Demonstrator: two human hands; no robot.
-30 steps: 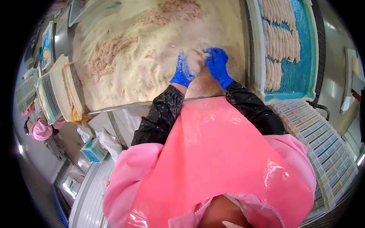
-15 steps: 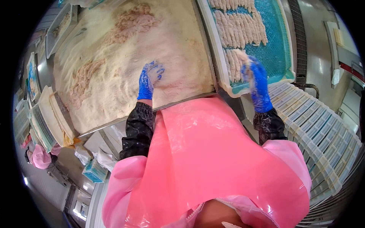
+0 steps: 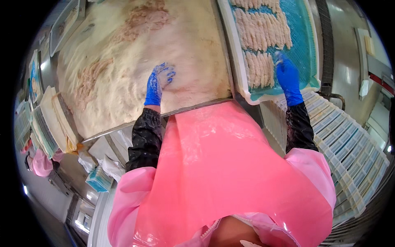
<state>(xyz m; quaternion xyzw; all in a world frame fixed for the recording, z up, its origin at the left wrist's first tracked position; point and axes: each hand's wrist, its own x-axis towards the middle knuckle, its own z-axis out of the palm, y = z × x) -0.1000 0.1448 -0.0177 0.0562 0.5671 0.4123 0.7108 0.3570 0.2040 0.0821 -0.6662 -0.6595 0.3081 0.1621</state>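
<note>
My left hand [image 3: 155,84], in a flour-dusted blue glove, hovers over the flour-covered worktable [image 3: 197,49]. Its fingers are loosely curled and apart, with nothing plain between them. Over the blue-lined tray [image 3: 303,61] on the right is my right hand [image 3: 289,80], also gloved in blue. Its whitened fingertips are beside a short row of coated meat strips [image 3: 259,70], and no strip shows in them. Longer rows of coated strips [image 3: 263,31] lie farther up in that tray. Loose pale meat pieces [image 3: 144,20] are heaped in the flour, with a smaller heap [image 3: 91,78] at left.
A metal edge [image 3: 197,107] borders the worktable in front of my pink apron [image 3: 230,160]. Stacked pale baskets [image 3: 345,144] stand at the lower right. A white basket [image 3: 66,26] and a pale tub [image 3: 61,119] flank the table's left side. Another person in pink [image 3: 42,163] is at far left.
My right hand has let go of a coated strip, which now lies at the right end of the short row. That hand has moved slightly right and away; the left has shifted slightly left.
</note>
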